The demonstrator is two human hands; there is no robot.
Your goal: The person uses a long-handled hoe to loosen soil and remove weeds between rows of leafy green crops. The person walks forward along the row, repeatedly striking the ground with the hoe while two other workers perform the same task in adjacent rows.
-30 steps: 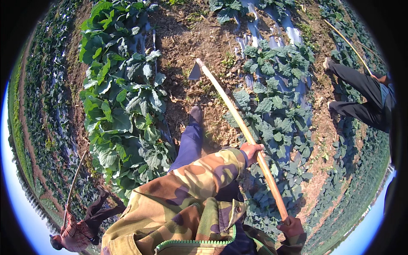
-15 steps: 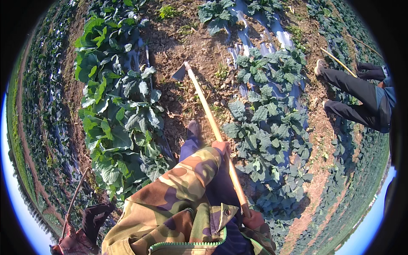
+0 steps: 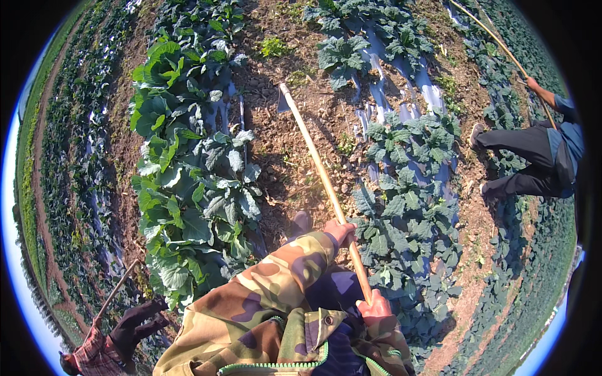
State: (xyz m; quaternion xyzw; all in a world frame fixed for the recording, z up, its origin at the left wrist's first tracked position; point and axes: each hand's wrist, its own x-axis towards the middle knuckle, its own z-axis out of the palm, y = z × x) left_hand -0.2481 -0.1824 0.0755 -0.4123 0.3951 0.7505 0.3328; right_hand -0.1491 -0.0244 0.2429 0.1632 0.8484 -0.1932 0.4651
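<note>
Hoe (image 3: 318, 166) is held slantwise over the bare soil strip (image 3: 282, 166) between the leafy row on the left (image 3: 188, 216) and the leafy row on the right (image 3: 395, 207), with its blade (image 3: 283, 103) at the far end. Whether the soil is touched by the blade cannot be told. The wooden handle (image 3: 330, 194) is gripped partway along by the left hand (image 3: 342, 232) and close to its near end by the right hand (image 3: 374, 307). The grips are presumably set apart so that the long shaft can be steered and braced, and it seems to be aligned with the strip so that the leaves are spared. The left forearm is extended forward across the body, its camouflage sleeve (image 3: 269, 276) angled to the right; the right hand is held lower, near the jacket front.
</note>
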